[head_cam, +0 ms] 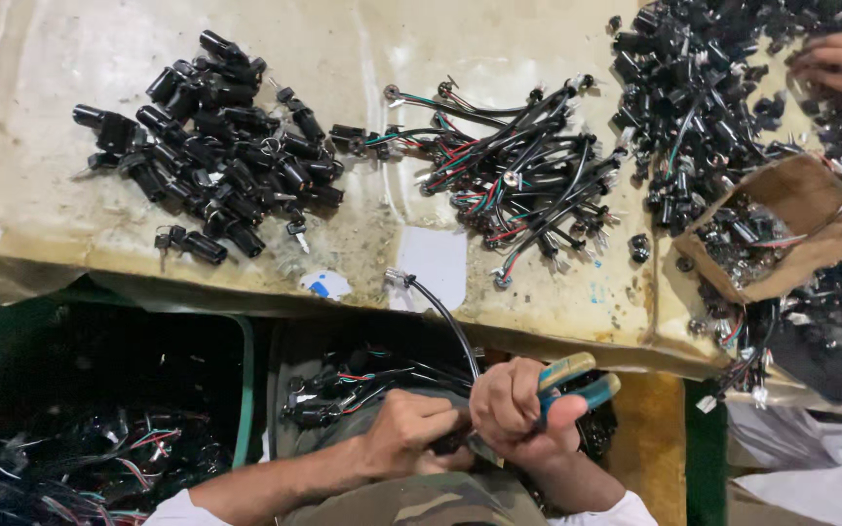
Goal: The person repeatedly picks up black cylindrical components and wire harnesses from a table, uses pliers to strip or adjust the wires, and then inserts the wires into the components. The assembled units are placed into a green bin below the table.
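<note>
At 6 o'clock, the right hand [516, 409] is clenched around blue-handled pliers [577, 382], while the left hand [409, 429] pinches a small black part [452, 443] just beside them. A black cable [445, 317] runs from there toward 12 o'clock. Piles of black key switches [211, 146] and wired harnesses [523, 175] lie on the table [70, 49] at 11 and 12 o'clock.

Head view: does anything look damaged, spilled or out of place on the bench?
The bench covering is stained and peeling along its front edge. A torn cardboard box lies tipped, with black parts spilling around it. One loose black cable hangs over the edge.
</note>
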